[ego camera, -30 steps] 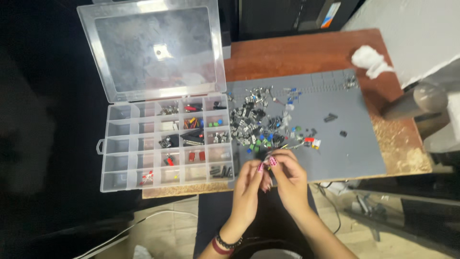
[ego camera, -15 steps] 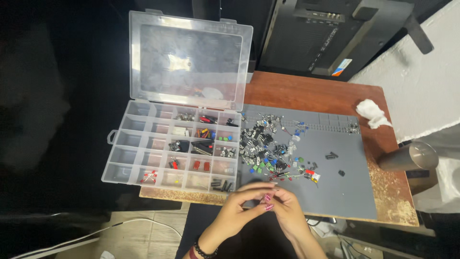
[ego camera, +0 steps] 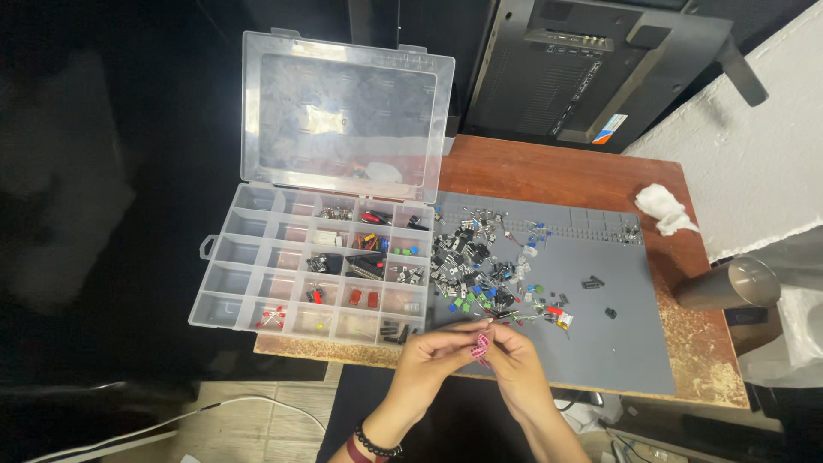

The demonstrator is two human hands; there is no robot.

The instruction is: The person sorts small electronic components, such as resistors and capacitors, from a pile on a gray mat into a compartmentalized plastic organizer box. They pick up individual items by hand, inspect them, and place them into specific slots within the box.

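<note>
Both hands met at the near edge of a grey work mat (ego camera: 617, 343), the left hand (ego camera: 429, 360) and right hand (ego camera: 514, 364) curled together with fingertips pinched around something tiny, possibly a small component with thin leads; the piece itself was too small to make out, and how firmly either hand held it could not be told. Just beyond the fingers lay a loose heap of small electronic parts (ego camera: 480, 270), black, blue, green and red, spread over the mat's left half. Beside it, to the left, stood a clear compartment box (ego camera: 249, 287) with its lid (ego camera: 343, 116) propped open, several cells partly filled. The likeliest mishap appeared to be a slip: held over the table's near edge, a dropped piece could have fallen to the floor. A wrist brushing the heap might also have scattered parts off the mat. A crumpled white tissue (ego camera: 664, 208) and a metal cup (ego camera: 729, 285) sat well apart on the right.
</note>
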